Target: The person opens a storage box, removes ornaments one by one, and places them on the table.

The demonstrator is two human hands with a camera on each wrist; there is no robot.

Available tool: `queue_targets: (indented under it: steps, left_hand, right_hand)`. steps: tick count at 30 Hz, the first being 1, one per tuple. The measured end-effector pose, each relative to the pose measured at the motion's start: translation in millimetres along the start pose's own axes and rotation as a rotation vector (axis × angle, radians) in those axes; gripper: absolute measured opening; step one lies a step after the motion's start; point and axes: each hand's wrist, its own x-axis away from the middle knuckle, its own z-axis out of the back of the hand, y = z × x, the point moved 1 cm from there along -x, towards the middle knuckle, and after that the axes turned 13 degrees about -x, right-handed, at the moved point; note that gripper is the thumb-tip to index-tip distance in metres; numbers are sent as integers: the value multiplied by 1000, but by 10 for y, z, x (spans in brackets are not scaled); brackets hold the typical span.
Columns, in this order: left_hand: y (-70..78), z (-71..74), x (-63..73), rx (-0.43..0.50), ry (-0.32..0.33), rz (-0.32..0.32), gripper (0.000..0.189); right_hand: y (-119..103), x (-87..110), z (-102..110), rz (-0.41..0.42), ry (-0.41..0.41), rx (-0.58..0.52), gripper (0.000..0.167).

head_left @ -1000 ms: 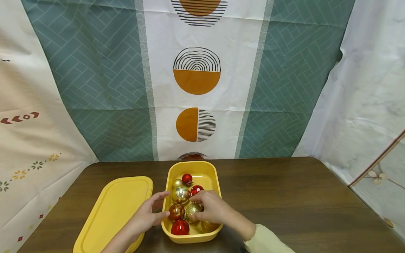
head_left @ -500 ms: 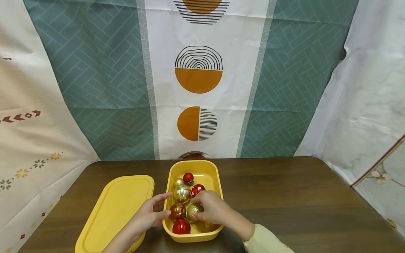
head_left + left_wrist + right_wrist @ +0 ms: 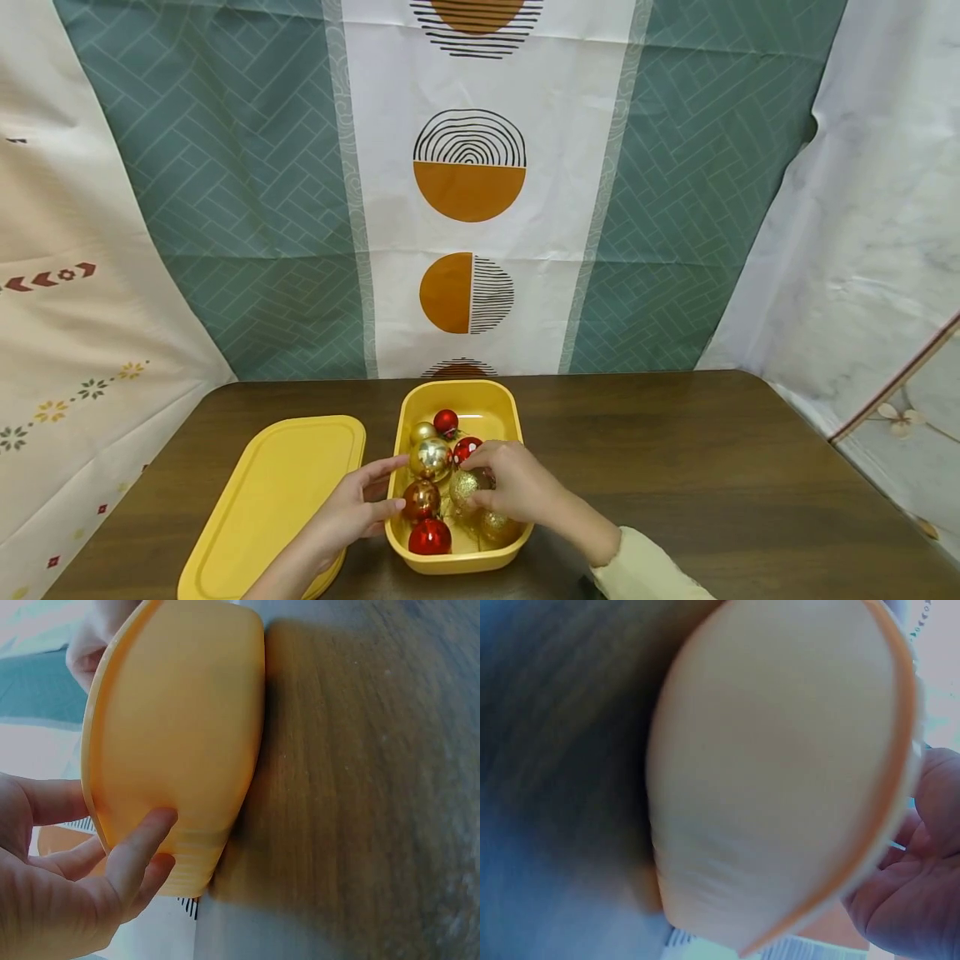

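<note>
A yellow plastic box (image 3: 512, 417) holds Christmas baubles: a shiny gold one (image 3: 431, 458), a copper one (image 3: 422, 501), a red one (image 3: 430, 537), a glittery one at the lower right (image 3: 498, 528) and smaller ones toward the back. My left hand (image 3: 348, 506) grips the box's left side. In the left wrist view its fingers (image 3: 150, 832) lie on the outer wall, with other digits over the rim. My right hand (image 3: 521, 483) reaches over the right rim and pinches a gold glitter bauble (image 3: 463, 486) between thumb and fingers. The right wrist view shows mostly the box's outer wall.
A flat yellow lid (image 3: 277, 500) lies left of the box, partly under my left forearm. Both sit on a dark wooden table (image 3: 675, 467). Behind the table hangs a patterned curtain (image 3: 285, 208), with pale cloths at both sides.
My right hand has risen a little up and to the right with the gold glitter bauble, showing more of the glittery bauble at the lower right. My left hand stays at the box.
</note>
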Motion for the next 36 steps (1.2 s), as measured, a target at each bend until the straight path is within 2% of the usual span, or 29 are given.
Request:
queue_targets:
  steps: [10,17,23,28,36]
  left_hand:
    - [-7,10,-9,1,14,30,55]
    - [-18,6,-2,13,2,9,55]
    - [-15,3,-7,16,11,14,54]
    - [-20,-4,-10,20,8,13,54]
    - [-35,-7,-28,14,14,19,54]
  right_hand:
    - [-8,180,307,-12,110,-130,31]
    - [195,360,621,-27,233,-191,33]
    - [487,582,883,-93,358,-138,34]
    - [773,751,1044,-154,429,-96,33]
    - [1165,969,1232,-268,467,33,36]
